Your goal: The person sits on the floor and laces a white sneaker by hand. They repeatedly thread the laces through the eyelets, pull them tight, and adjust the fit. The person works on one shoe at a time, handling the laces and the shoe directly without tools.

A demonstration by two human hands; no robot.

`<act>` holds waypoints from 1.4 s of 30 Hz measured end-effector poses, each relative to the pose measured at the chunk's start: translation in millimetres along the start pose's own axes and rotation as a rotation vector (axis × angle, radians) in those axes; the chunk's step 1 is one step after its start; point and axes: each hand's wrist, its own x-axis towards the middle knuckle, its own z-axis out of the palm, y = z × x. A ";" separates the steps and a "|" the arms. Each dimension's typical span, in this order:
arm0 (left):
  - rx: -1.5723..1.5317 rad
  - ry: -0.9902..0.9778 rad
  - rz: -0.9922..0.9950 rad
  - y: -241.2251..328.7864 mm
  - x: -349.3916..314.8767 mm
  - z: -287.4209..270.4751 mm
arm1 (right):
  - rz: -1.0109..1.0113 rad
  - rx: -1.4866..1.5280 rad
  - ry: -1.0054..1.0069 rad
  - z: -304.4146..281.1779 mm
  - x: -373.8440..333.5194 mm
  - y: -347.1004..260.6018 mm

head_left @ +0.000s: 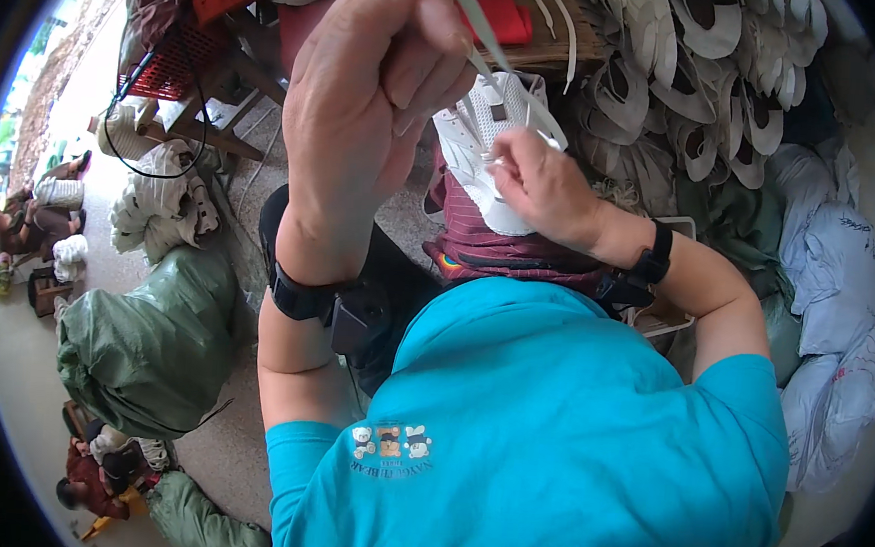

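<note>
A white shoe upper (pixel 461 153) with a perforated tongue lies over my lap, on maroon striped cloth (pixel 470 237). My left hand (pixel 379 79) is raised high to the left of it, with thumb and fingers pinched on a flat white shoelace (pixel 480 23). From those fingers the lace runs down to the upper and bends in a loose loop near its right side. My right hand (pixel 555 188) rests at the right side of the upper, its curled thumb and fingers gripping near the lacing edge. Its exact fingertip contact is partly hidden.
Many pale shoe uppers (pixel 705 84) hang in bunches at the far right. Ahead is a wooden bench (pixel 561 55) with loose laces. A red basket (pixel 175 62) stands far left, green sacks (pixel 148 336) at left, white sacks (pixel 837 288) at right. Other people (pixel 45 219) sit farther left.
</note>
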 end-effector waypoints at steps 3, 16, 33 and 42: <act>0.070 0.030 0.007 -10.6 -1.2 1.6 | -0.071 -0.025 0.102 -5.9 16.2 1.9; -0.213 0.829 0.062 67.0 -141.7 -172.5 | 0.434 1.706 0.163 -129.5 76.7 77.9; -0.236 1.132 0.123 97.0 -246.3 -254.8 | 0.757 1.366 0.516 -196.6 11.6 163.5; -0.202 1.135 0.107 107.0 -258.2 -275.3 | 0.892 1.316 0.930 -302.5 -65.2 276.1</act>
